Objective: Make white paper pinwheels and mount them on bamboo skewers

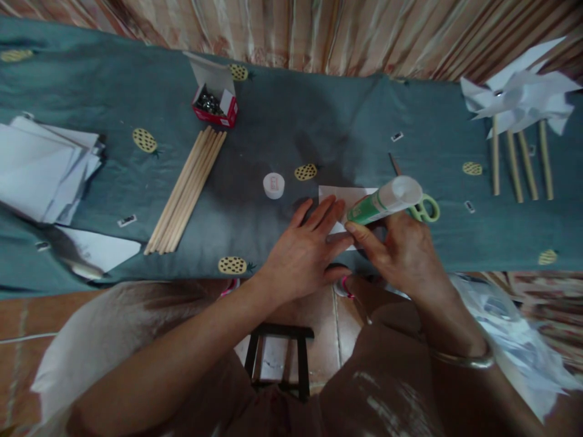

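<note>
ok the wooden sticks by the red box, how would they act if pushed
The wooden sticks look slim and straight, so probably light and stiff. They seem round, with no band visible, so a push would likely spread them, though the cloth may slow rolling.

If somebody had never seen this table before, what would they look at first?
Probably the big green-and-white tube, held in the right hand over some white paper that the left hand rests on. Next might be the white paper pinwheels at the far right. Left of the middle, an open red box of shiny bits stands behind wooden sticks.
</note>
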The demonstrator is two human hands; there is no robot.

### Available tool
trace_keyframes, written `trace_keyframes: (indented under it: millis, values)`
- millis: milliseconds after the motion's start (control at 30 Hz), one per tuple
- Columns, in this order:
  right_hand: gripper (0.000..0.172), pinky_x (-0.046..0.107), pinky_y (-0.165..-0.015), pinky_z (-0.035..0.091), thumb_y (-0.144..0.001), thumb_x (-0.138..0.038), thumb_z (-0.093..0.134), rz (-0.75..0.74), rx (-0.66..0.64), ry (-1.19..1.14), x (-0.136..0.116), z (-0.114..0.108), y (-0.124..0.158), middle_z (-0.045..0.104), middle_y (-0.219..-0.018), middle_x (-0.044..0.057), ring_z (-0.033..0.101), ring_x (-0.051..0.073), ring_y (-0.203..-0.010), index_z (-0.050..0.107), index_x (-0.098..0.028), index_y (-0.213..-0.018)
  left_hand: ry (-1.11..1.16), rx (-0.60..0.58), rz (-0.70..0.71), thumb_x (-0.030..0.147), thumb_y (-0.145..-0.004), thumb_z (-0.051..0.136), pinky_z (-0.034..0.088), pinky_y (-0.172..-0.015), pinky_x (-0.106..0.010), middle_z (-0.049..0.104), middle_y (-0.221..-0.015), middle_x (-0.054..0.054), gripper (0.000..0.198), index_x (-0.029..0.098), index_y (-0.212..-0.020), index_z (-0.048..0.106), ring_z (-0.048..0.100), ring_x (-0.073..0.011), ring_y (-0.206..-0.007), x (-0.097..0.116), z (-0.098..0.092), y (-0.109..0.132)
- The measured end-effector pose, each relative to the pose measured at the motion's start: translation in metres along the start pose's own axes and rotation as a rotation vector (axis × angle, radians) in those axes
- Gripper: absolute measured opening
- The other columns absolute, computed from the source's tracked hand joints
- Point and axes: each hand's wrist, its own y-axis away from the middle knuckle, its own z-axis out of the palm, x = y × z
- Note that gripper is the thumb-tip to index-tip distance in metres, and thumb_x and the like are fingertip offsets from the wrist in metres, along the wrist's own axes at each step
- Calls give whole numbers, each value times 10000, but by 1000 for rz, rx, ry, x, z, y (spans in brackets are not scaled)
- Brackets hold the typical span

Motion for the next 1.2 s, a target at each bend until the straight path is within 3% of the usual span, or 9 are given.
trace_keyframes:
  millis: [667,900,1200]
  values:
    - [414,351,-577,441,-902,-551,495,-7,49,69,5,6,0,663,-698,96,622,238,-609,644,-167,-866,29,0,-9,501,-815,651,229,-1147,-545,391,-1513,-140,523,239,-1262,580,290,-346,-1428,1,-1,0]
    - [359,357,-622,468,-910,-499,513,-39,8,32,0,4,2,684,-777,115,653,257,-691,648,-167,-931,48,28,-4,518,-805,655,231,-1140,-563,405,-1505,-132,494,232,-1205,610,302,-355,-1419,0,1,0]
    - [295,332,-607,448,-848,-483,622,13,40,-75,7,2,7,654,-696,63,622,223,-646,653,-190,-867,53,22,3,516,-818,639,222,-1143,-551,389,-1512,-150,506,222,-1228,607,302,-358,-1417,0,2,0]
